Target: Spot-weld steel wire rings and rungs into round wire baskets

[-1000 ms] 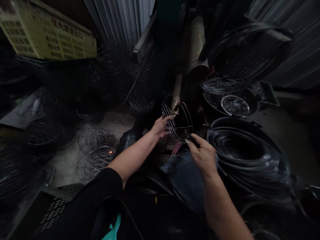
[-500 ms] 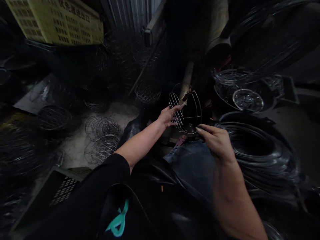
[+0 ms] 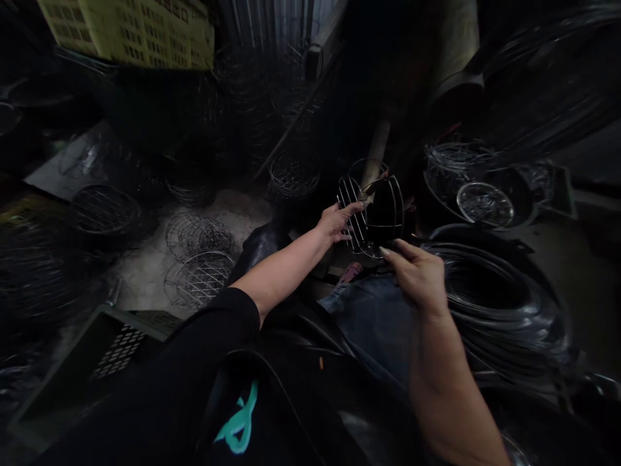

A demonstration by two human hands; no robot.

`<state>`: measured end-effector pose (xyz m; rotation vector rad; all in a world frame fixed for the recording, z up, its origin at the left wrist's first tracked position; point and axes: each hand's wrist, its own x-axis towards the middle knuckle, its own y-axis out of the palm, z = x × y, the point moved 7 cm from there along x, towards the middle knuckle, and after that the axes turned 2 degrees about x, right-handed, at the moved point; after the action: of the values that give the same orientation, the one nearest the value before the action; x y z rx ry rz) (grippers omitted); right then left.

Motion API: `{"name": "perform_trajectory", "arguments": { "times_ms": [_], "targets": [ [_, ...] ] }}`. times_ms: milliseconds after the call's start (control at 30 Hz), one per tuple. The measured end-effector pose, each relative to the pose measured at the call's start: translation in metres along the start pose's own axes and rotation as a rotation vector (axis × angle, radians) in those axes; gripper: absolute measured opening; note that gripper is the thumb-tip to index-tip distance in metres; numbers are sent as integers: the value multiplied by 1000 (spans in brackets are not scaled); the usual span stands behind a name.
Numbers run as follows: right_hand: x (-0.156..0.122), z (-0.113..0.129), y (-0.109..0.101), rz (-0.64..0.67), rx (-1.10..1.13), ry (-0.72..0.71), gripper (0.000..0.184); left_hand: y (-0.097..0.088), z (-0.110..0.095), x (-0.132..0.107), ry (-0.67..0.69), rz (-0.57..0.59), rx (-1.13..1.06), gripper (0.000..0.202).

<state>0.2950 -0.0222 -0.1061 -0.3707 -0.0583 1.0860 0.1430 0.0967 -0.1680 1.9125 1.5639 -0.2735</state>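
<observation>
A round, open wire basket (image 3: pixel 385 226) of thin shiny metal, with a side of parallel bars, is held up in front of my knees. My left hand (image 3: pixel 339 222) grips the barred side, with the index finger stretched along the wires. At the lower right of the rim, my right hand (image 3: pixel 420 272) pinches the wire between thumb and fingers. The contact of its fingertips is small and dark. Behind the basket a pale rod-like post (image 3: pixel 377 158) slants upward, its lower end partly covered by the wires.
On the floor at left lie wire racks (image 3: pixel 206 278) and a green plastic crate (image 3: pixel 116 356). A yellow crate (image 3: pixel 145 35) sits at the back left. To the right are a large wire coil (image 3: pixel 504 323) and a tub holding wire pieces (image 3: pixel 485 204).
The whole view has shifted a little. Both hands stay at the wire basket, and my right fingertips are slightly farther left along its lower rim.
</observation>
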Motion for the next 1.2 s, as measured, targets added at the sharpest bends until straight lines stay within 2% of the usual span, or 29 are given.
{"name": "perform_trajectory", "arguments": {
  "times_ms": [133, 233, 367, 667, 867, 1000, 1200],
  "targets": [
    [-1, -2, 7, 69, -19, 23, 59, 0, 1, 1, -1, 6, 7, 46],
    [5, -5, 7, 175, 50, 88, 52, -1, 1, 1, -3, 2, 13, 54],
    [13, -5, 4, 254, 106, 103, 44, -1, 1, 2, 2, 15, 9, 60],
    [14, 0, 6, 347, 136, 179, 45, -2, -3, 2, 30, 4, 16, 51],
    [7, 2, 8, 416, 165, 121, 45, -1, -4, -1, 25, 27, 28, 43],
    [5, 2, 9, 422, 249, 118, 49, -1, -6, -3, 29, 42, 50, 43],
    [12, 9, 9, 454, 317, 175, 42, 2, -12, -12, 36, 40, 73, 50]
  ]
}}
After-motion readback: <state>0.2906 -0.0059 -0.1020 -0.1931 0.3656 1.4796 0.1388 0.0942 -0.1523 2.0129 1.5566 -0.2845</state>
